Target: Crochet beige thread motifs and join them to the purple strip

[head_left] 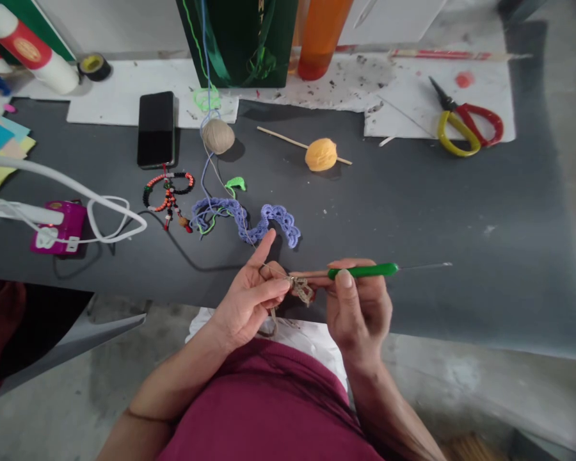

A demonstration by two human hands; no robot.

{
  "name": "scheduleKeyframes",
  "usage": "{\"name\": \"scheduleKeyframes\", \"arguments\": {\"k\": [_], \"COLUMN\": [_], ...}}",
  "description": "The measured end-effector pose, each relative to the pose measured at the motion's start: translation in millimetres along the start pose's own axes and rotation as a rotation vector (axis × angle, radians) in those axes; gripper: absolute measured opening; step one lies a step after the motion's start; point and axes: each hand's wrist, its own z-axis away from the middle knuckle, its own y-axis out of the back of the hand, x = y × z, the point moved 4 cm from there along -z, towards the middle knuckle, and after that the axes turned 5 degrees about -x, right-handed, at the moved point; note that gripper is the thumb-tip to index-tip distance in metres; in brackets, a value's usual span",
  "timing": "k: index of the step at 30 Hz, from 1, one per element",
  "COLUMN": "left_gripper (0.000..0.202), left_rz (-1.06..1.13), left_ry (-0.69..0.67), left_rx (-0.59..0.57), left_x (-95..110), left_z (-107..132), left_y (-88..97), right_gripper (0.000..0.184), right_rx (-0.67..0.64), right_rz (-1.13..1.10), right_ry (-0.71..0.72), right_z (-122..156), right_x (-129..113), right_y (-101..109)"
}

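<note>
My right hand is closed around a green-handled crochet hook that lies level, with its tip at a small beige crochet piece. My left hand pinches that piece between thumb and fingers, index finger raised, with beige yarn running over it. The strand leads up the table to a beige yarn ball. Both hands hover over the near edge of the dark grey table, above my lap.
A purple crocheted strip, a beaded bracelet, a black phone, an orange yarn ball on a stick and red-and-yellow scissors lie on the table. A green bag and orange bottle stand behind. White cables and a pink device sit left.
</note>
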Motion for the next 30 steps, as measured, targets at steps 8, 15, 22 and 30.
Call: {"name": "scheduleKeyframes", "arguments": {"k": [8,15,22,30], "left_gripper": [0.096,0.080,0.078,0.087], "left_rz": [-0.056,-0.119,-0.221,-0.278], "left_ry": [-0.051,-0.084,-0.181,-0.240], "left_rx": [-0.033,0.019,0.048,0.080], "left_x": [-0.3,3.9,3.9,6.8], "left_z": [1.0,2.3,2.7,3.2], "left_y": [-7.8,-7.4,-3.3,-3.4], "right_gripper": [0.025,0.008,0.008,0.006], "right_rx": [-0.097,-0.141,-0.175,-0.166], "right_rz": [-0.375,-0.236,-0.190,-0.237], "right_ry": [-0.234,-0.048,0.101,0.036], "right_z": [-3.1,-0.2,-2.8,-3.7], "right_x": [11.7,9.8,-0.6,4.8], "right_y": [-19.2,-14.4,-13.8,-15.8]}}
